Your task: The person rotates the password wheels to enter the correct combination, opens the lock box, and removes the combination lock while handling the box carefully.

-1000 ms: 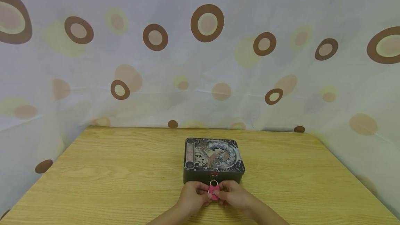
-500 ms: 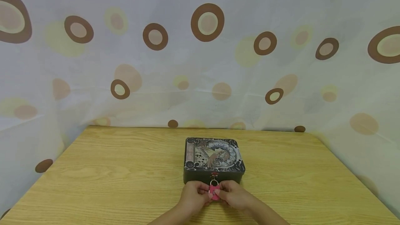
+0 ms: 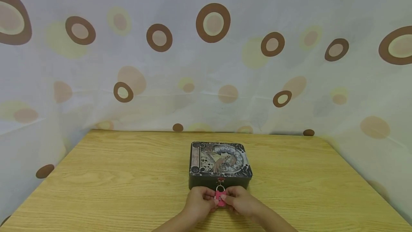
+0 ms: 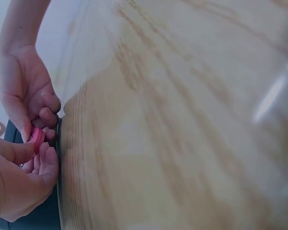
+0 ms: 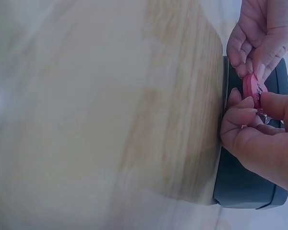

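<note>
A small pink padlock with a silver shackle is held up between both hands, just in front of a dark tin box. My left hand pinches its left side between thumb and fingers. From the right, my right hand pinches it too, its thumb over the dials on the front. The shackle stands upward, right below the red latch on the box's front. In the right wrist view, the padlock shows dark number dials on its face. Fingers hide much of the lock's sides.
The box's lid is down and carries an ornate picture. Everything sits on a wooden table. Behind it hangs a pale cloth with brown rings and spots, which also runs along both sides.
Both hands keep their grip on the padlock in front of the box. The right thumb shifts slightly over the lock's face; the box stays where it was.
</note>
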### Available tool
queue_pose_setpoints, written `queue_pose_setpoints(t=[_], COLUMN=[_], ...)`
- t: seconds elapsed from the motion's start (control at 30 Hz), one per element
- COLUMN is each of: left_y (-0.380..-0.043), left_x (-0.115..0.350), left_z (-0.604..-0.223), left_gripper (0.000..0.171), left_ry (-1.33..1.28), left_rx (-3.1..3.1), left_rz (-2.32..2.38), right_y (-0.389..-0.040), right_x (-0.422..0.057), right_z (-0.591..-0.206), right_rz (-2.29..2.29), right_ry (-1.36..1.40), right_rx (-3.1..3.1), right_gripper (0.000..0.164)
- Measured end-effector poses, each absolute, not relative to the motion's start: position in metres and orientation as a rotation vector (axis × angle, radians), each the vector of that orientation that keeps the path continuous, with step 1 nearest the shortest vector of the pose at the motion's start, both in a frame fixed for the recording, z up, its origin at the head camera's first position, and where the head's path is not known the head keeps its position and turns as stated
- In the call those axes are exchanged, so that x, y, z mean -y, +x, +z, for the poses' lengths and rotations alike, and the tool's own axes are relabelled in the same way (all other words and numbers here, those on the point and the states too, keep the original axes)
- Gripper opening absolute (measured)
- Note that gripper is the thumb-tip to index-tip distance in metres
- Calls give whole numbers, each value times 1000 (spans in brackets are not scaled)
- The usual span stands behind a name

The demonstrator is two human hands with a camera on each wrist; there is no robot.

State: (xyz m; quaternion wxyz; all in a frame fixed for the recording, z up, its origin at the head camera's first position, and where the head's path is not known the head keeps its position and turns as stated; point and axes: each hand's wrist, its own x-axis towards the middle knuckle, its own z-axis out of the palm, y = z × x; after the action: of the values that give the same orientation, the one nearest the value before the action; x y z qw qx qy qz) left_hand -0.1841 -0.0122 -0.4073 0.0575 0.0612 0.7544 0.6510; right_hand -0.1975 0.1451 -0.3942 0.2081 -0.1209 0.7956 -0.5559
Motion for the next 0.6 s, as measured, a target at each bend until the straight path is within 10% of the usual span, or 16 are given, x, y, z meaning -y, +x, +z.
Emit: queue_pose_setpoints(t=[0.6], left_y=[-185], left_x=[13], left_z=[-406], left_gripper=[10], left_ry=[154], left_rx=[-2245], left_rz=[1954], right_y=[-198], right_x=[-149], right_z=[-393], right_rz=[-1576], right_ry=[-343], right_rx=[-2162], right_gripper=[18])
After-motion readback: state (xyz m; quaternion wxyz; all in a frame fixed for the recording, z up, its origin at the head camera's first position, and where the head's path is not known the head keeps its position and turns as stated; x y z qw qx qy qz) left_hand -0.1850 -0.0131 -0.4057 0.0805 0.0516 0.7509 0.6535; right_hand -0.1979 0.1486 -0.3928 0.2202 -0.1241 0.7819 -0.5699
